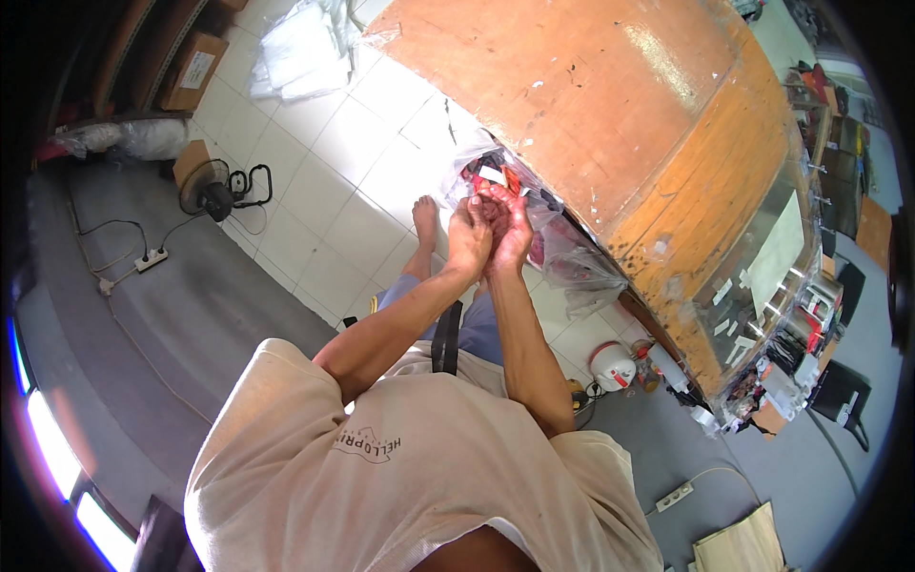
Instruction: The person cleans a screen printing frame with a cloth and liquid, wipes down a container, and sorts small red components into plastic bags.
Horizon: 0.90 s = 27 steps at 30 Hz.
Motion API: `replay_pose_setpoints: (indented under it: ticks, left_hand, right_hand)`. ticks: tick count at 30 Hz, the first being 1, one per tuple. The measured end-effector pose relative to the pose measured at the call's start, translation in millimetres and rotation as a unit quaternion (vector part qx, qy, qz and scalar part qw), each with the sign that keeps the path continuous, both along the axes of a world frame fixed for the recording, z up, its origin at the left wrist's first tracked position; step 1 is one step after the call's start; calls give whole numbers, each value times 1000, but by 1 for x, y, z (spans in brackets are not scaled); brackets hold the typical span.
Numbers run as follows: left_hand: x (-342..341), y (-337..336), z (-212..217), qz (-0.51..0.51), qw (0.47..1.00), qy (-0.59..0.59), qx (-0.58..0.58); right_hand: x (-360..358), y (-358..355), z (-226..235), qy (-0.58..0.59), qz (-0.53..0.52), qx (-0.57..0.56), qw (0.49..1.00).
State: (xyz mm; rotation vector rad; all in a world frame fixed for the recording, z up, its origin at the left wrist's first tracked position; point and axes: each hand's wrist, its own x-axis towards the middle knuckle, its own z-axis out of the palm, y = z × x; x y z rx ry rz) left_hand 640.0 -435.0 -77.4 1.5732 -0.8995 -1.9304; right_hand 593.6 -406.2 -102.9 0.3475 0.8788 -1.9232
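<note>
My left hand [468,238] and my right hand [512,236] meet in front of me, beside the table's edge. Reddish stains mark the fingers and palm of the right hand, which is turned up, loosely cupped and open. Against it presses the left hand, its fingers closed together; anything between the two is hidden. Just beyond the fingertips hangs a clear plastic bag [461,160] holding red, black and white scraps. More clear plastic [593,273] hangs down the table's side, near my right wrist.
A worn wooden table [572,86] fills the upper right. White plastic sheets [303,52] lie on the tiled floor [319,181]. At the left are a black fan [212,195] and a power strip [151,258]. A white and red appliance [612,366] stands below the table.
</note>
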Motion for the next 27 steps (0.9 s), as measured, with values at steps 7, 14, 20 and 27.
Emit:
replay_pose_setpoints:
  ticks: [7,14,20,27]
  left_hand:
    - [4,-20,-17,-42,994,-81,-56]
    - [5,-61,-32,-166,981,-84,59]
    - [-1,-20,-7,12,1000,-8,4]
    - [-1,-22,-49,-153,977,-97,-114]
  right_hand:
    - [11,10,33,-108,24,-96,989]
    - [12,20,43,-120,127,-160,971]
    - [14,24,7,231,227,24,946]
    - [15,9,10,81,184,65,977]
